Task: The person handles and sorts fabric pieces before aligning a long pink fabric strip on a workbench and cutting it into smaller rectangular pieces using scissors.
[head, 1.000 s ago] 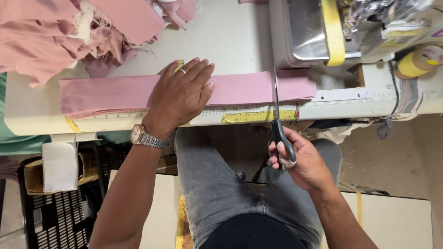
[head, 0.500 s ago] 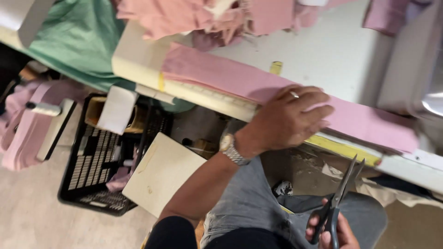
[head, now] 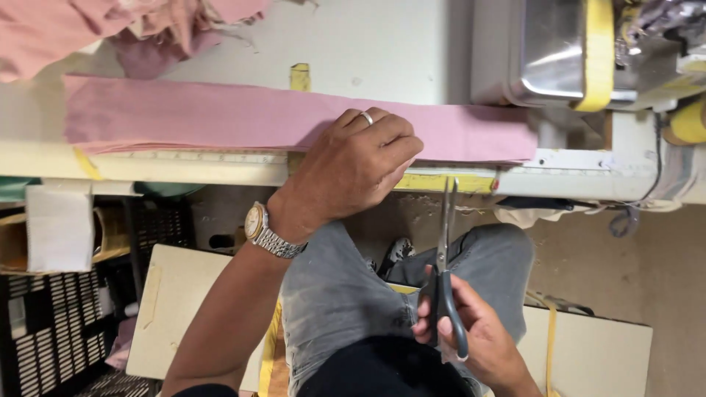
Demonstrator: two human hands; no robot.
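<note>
Seen from the head camera: left hand (head: 353, 165) pressed flat, fingers spread and holding nothing, on a long pink fabric strip (head: 220, 117) laid along the front edge of the tabletop (head: 382, 51); ring on one finger, metal wristwatch (head: 268, 231) on the wrist; right hand (head: 471, 334) lower down, over the lap, closed around the handles of scissors (head: 443, 257); blades nearly together, tips pointing up at the tabletop edge, just below the strip and apart from it; ruler tape (head: 198, 157) fixed along the edge under the strip; heap of pink cloth (head: 110, 29) at upper left; sewing machine (head: 573, 51) at upper right; black crate (head: 51, 331) on the floor at lower left.
</note>
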